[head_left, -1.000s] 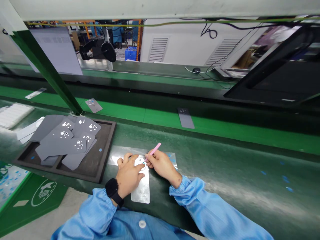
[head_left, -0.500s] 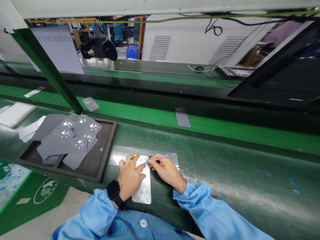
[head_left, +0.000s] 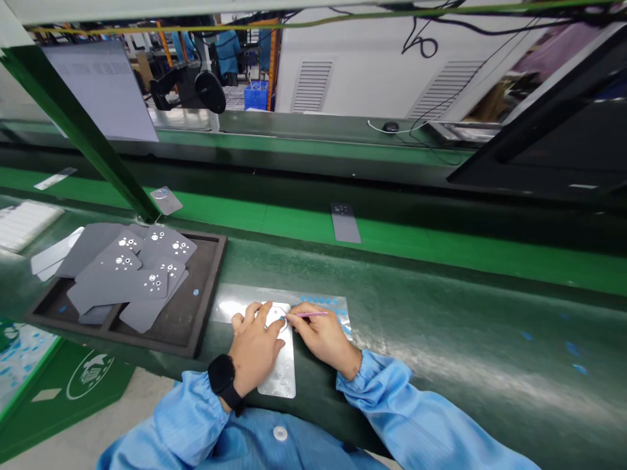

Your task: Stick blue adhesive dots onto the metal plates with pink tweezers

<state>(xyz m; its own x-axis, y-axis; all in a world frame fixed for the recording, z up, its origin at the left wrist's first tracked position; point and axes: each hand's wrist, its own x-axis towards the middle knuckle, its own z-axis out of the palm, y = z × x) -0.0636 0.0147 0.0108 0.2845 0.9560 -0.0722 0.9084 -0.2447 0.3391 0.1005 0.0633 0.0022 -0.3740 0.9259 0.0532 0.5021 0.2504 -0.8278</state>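
A pale silvery phone-back-shaped plate (head_left: 280,372) with rounded corners lies flat on the green bench. My left hand (head_left: 255,346) rests on its upper left part, fingers spread and pressing on it. My right hand (head_left: 321,334) pinches a thin pink stick-like tool (head_left: 313,314). The tool's tip meets the plate beside a round ring mark near its top, close to my left fingertips. A tiny blue bit shows at the tip. Under the plate's top end lies a clear film strip (head_left: 230,301), with rows of small blue stickers (head_left: 321,301) at its right end.
A dark divided tray (head_left: 208,307) at left holds several overlapping grey plates (head_left: 112,284). On the green conveyor strip behind lie a grey plate (head_left: 345,223) and a smaller one (head_left: 167,200). A green post (head_left: 93,137) rises at left. Loose blue bits (head_left: 572,349) lie at right.
The pink tool has tipped lower and now lies nearly level. My right hand has shifted slightly at the plate. My left hand stays on it. The whole view has moved a little.
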